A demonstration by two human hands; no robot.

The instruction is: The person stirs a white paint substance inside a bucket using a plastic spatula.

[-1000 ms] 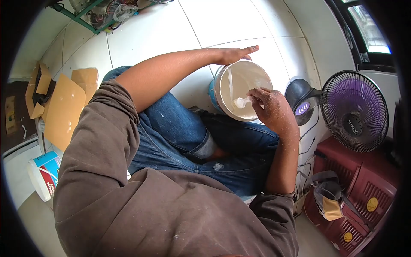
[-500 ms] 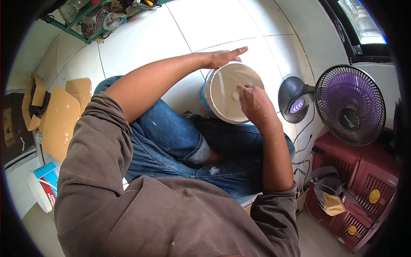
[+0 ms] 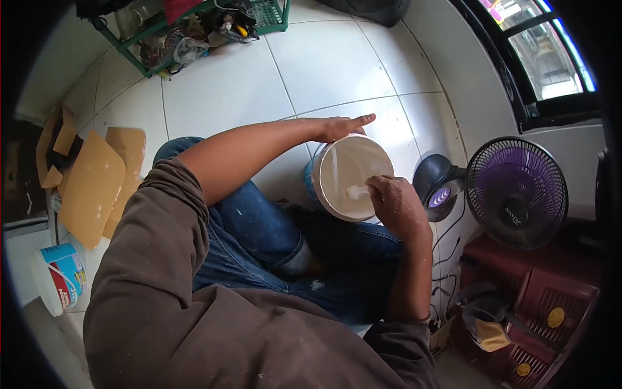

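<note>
A tilted bucket (image 3: 326, 193) with a blue outer wall and pale, whitish inside stands in front of my crossed legs, its mouth turned towards me. My left hand (image 3: 338, 128) holds it at the far rim, thumb stretched out to the right, the other fingers mostly hidden behind the wall. Over the near right side of the mouth, my right hand (image 3: 396, 202) is closed, knuckles up and speckled white. From its fingers a short white piece (image 3: 357, 192) sticks out into the bucket; I cannot tell what it is.
On the right stand a black and purple fan (image 3: 516, 192) and a dark red cabinet (image 3: 544, 285) with a mask-like item (image 3: 486, 324) on it. Cardboard (image 3: 94, 188) and a second bucket (image 3: 61, 279) are at left. A green rack (image 3: 133, 58) stands at the back.
The view has tilted up, so everything sits lower in the picture. My right hand has turned slightly, and more of the white piece shows. My left hand keeps its place on the rim.
</note>
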